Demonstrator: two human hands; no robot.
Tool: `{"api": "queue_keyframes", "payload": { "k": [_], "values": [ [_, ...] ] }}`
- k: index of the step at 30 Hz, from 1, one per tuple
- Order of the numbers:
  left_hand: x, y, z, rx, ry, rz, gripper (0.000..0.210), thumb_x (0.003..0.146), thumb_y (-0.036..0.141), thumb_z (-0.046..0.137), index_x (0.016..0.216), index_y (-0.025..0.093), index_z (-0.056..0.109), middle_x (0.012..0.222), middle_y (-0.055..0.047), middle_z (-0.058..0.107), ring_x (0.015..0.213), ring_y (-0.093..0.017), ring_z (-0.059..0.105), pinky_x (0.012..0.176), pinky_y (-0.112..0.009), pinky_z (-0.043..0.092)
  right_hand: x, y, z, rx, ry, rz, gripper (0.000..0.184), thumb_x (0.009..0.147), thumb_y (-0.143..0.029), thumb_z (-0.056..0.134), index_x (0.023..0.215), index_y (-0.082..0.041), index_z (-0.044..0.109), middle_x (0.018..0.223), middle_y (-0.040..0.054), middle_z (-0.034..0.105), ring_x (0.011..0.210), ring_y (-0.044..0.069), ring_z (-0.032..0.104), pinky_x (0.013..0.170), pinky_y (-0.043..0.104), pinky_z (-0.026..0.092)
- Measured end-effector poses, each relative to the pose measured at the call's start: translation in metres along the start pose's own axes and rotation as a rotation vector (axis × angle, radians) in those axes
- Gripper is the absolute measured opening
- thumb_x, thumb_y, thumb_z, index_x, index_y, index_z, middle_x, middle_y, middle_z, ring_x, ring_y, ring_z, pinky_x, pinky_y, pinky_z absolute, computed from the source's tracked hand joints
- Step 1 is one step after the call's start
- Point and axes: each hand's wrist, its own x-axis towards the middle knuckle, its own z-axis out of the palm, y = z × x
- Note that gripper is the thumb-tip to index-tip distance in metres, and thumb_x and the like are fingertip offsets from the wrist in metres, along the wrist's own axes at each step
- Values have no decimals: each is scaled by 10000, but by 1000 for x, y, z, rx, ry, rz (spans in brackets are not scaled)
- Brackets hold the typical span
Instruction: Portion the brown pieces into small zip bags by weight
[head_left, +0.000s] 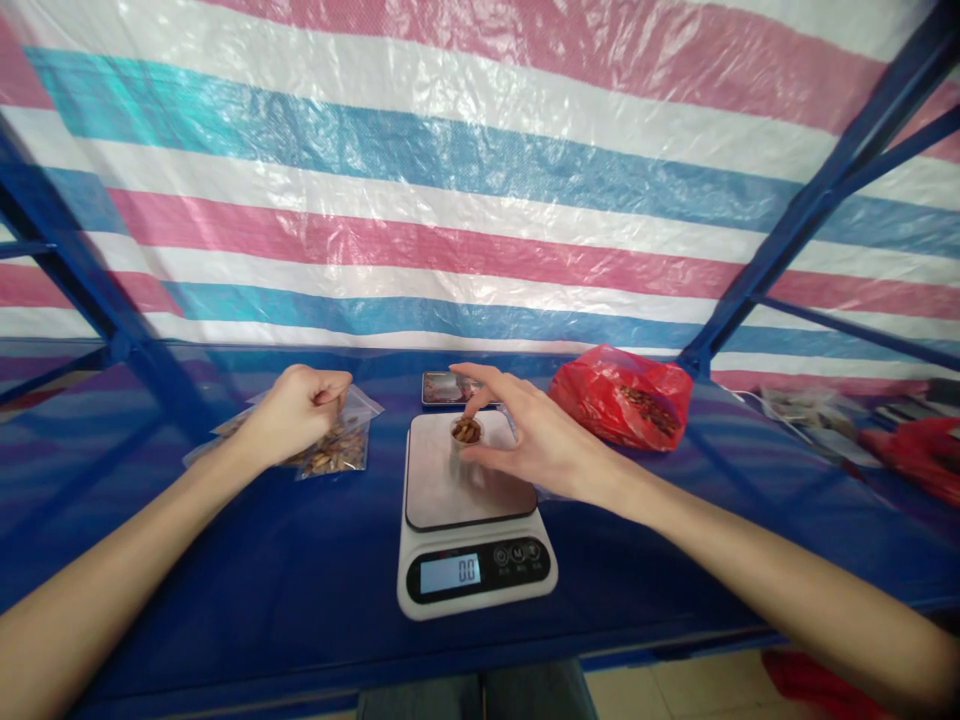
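Cup [455,452] of brown pieces [468,430] is upright over the scale [420,535], between right hand [540,435]'s spread thumb and fingers, pressure unclear. Left hand [304,408], farther leftward, curls over plastic bags [363,406], its grip hidden.

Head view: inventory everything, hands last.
Scale: one, white and silver, centre
Cup: one, colour unclear, at scale
Zip bags: count unclear, clear, left
Pieces: many, brown, in cup, zip bags
Flat device: one, dark, behind scale
Plastic bag: one, red, right
Assorted items: several, mixed, far right
Sheet: one, white, pink, blue, background
Tabletop: one, blue, underneath
Frame: one, blue, both sides
Bundle: one, red, lower right
Floor: one, pale, bottom
Trousers: one pair, greyish, bottom
Left hand: one, bare, at zip bags
Right hand: one, bare, at cup
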Motion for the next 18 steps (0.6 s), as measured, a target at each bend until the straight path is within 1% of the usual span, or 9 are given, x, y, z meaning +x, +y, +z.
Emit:
{"api": "queue_keyframes", "payload": {
  "k": [3, 5, 6, 8, 10, 11, 13, 16, 18],
  "values": [
    [-1, -1, 0, -9, -2, -5, 191, 610, 224, 422, 604, 262, 235, 553, 48, 281, 522, -124, 307, 570, -327, 173, 1, 5, -14, 1, -1, 7, 909, 857, -365, 902, 1627, -331, 421, 1204, 42, 764, 1216, 294, 693, 1114, 531, 509],
    [-1, -2, 1, -14, -3, -9, 196, 607, 220, 424, 603, 262, 233, 553, 49, 278, 523, -124, 300, 568, -328, 171, 4, 15, -31, 15, 56, 35, 839, 865, -386, 889, 1591, -286, 481, 1166, 52, 765, 1118, 275, 721, 1013, 470, 561],
    [-1, -2, 1, -17, -4, -11, 194, 604, 220, 427, 601, 262, 237, 552, 50, 277, 523, -123, 298, 567, -328, 170, 5, 22, -40, 7, 101, 57, 746, 892, -384, 859, 1551, -266, 529, 1136, 55, 768, 1062, 264, 730, 941, 438, 579],
    [-1, -2, 1, -21, -3, -15, 186, 598, 223, 432, 593, 262, 250, 549, 52, 278, 521, -123, 298, 564, -327, 173, 5, 42, -53, -38, 220, 98, 493, 962, -380, 768, 1414, -231, 641, 1037, 53, 774, 953, 250, 738, 812, 391, 581],
    [-1, -2, 1, -27, -3, -19, 176, 597, 227, 433, 584, 264, 261, 544, 53, 280, 517, -124, 299, 559, -325, 180, -1, 65, -59, -84, 327, 116, 303, 1014, -346, 676, 1279, -201, 702, 929, 46, 768, 866, 241, 737, 787, 391, 579],
    [-1, -1, 1, -29, -2, -22, 172, 597, 231, 432, 580, 265, 264, 540, 53, 281, 515, -124, 300, 556, -324, 184, -5, 75, -58, -115, 345, 117, 259, 1027, -305, 635, 1246, -190, 712, 912, 51, 768, 848, 241, 739, 803, 404, 586],
    [0, 0, 2, -28, -2, -28, 168, 599, 237, 429, 575, 267, 266, 536, 53, 286, 513, -125, 303, 551, -320, 195, -14, 91, -53, -221, 292, 89, 245, 1032, -226, 578, 1219, -179, 728, 1004, 89, 783, 903, 260, 750, 866, 449, 603],
    [0, 3, 3, -30, 9, -34, 168, 602, 240, 430, 574, 266, 266, 534, 51, 299, 513, -125, 311, 547, -315, 200, -24, 103, -43, -344, 145, 14, 301, 1043, -170, 535, 1275, -169, 726, 1234, 149, 750, 1130, 308, 727, 1012, 519, 590],
    [0, 7, 3, -31, 17, -29, 175, 607, 240, 432, 571, 264, 262, 528, 50, 292, 510, -124, 307, 546, -315, 194, -26, 106, -38, -365, 98, -33, 324, 1054, -166, 532, 1321, -163, 715, 1276, 159, 725, 1215, 320, 687, 1071, 536, 567]
  ]
}}
